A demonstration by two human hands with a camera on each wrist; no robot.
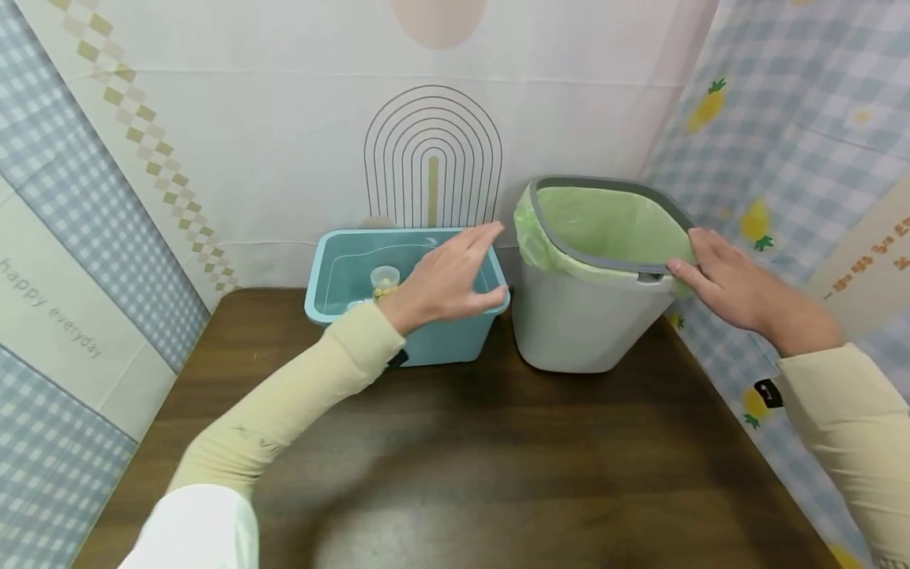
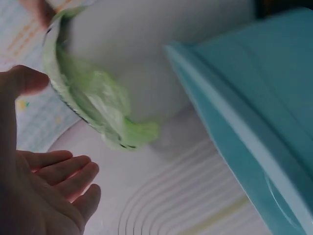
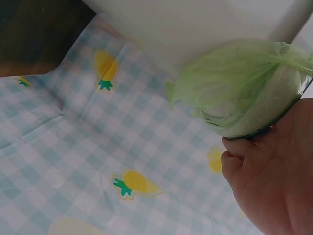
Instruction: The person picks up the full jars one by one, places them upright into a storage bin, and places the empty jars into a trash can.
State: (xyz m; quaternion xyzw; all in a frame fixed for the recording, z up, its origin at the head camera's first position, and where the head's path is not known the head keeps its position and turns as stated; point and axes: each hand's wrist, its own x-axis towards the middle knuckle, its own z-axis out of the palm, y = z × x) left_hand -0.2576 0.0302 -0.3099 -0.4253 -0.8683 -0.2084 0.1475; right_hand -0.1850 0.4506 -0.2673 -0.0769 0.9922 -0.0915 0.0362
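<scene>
A grey trash can [image 1: 569,324] with a dark grey rim and a light green bag [image 1: 529,229] lining it stands at the back right of the table. My right hand [image 1: 739,292] holds its rim at the right front corner, thumb on the front edge; in the right wrist view the fingertips are hidden behind the bag. My left hand [image 1: 448,273] hovers over the right part of a teal plastic bin [image 1: 448,344], fingers straight, thumb apart, holding nothing. Inside the bin is a small clear cup [image 1: 385,276] with yellowish bits, partly hidden by my left wrist.
Both containers stand on a dark brown wooden table [image 1: 462,458], close to the white printed cloth [image 1: 284,158] at the back. A blue checked cloth with pineapples [image 1: 796,174] hangs along the right side, and another checked cloth [image 1: 71,197] is on the left.
</scene>
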